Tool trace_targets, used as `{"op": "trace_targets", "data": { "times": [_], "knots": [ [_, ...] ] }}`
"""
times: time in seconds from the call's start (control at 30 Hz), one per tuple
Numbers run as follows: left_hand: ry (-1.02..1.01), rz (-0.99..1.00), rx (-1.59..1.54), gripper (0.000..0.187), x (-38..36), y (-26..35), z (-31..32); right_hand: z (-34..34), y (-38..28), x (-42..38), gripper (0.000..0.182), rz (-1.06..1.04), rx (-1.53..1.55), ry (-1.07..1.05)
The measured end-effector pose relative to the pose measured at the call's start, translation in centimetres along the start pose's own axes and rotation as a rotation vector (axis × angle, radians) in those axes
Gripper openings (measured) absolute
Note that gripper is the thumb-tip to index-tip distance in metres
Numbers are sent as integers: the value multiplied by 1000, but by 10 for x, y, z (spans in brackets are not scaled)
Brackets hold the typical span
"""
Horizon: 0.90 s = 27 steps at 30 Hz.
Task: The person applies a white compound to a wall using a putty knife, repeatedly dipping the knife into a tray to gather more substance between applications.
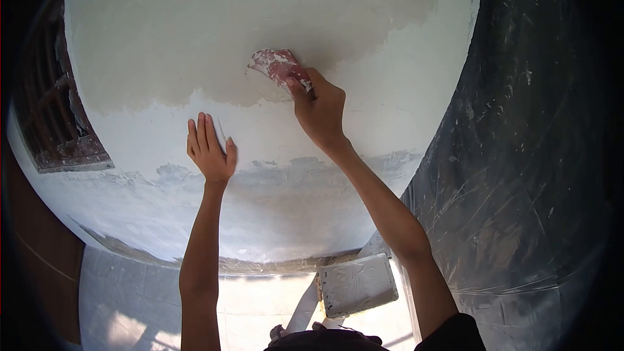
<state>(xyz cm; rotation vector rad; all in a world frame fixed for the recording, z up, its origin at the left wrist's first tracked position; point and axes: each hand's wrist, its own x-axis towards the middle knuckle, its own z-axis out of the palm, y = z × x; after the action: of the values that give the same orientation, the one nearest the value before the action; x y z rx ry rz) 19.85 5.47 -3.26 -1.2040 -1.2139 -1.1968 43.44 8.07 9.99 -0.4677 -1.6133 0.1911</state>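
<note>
My right hand [320, 110] grips a red putty scraper [276, 65] smeared with white putty, thumb on the near side. Its blade is against the wall, at the lower part of a damp-looking grey-beige patch [214, 32]. Lower and to the left, my left hand [211, 149] lies on the white wall [273, 136] with its fingers stretched out. A thin pale line shows between that thumb and forefinger; I cannot make out what it is.
Below the wall is a rectangular tray [359, 285] coated with whitish putty. Dark plastic sheeting [513, 188] hangs along the right side. At the left is a brown barred window [58, 104]. Rougher grey patches run across the lower wall above the tiled floor [253, 305].
</note>
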Motion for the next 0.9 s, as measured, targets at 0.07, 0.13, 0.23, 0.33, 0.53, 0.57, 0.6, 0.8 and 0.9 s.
{"op": "trace_targets", "data": {
  "times": [0.07,0.13,0.23,0.33,0.53,0.57,0.6,0.8,0.9],
  "knots": [
    [11,8,-2,62,1,-2,-1,-5,7,10,24,14,-32,127],
    [-5,-9,2,62,0,-1,-1,-35,11,26,22,32,-79,247],
    [2,-5,6,62,0,-2,0,-70,5,40,22,75,-99,424],
    [-2,-8,7,62,0,-1,-1,-72,3,43,24,48,194,431],
    [11,3,3,62,1,-2,0,-11,0,20,16,-86,-79,42],
    [8,6,2,62,1,-3,0,-14,1,25,17,-73,-89,83],
    [8,2,-5,62,0,-3,0,-24,4,31,19,-54,-138,121],
    [-1,-15,2,61,0,-2,-1,-96,17,52,25,-2,-377,400],
    [5,-19,6,61,1,-1,0,-92,4,46,26,60,-140,602]
  ]
}}
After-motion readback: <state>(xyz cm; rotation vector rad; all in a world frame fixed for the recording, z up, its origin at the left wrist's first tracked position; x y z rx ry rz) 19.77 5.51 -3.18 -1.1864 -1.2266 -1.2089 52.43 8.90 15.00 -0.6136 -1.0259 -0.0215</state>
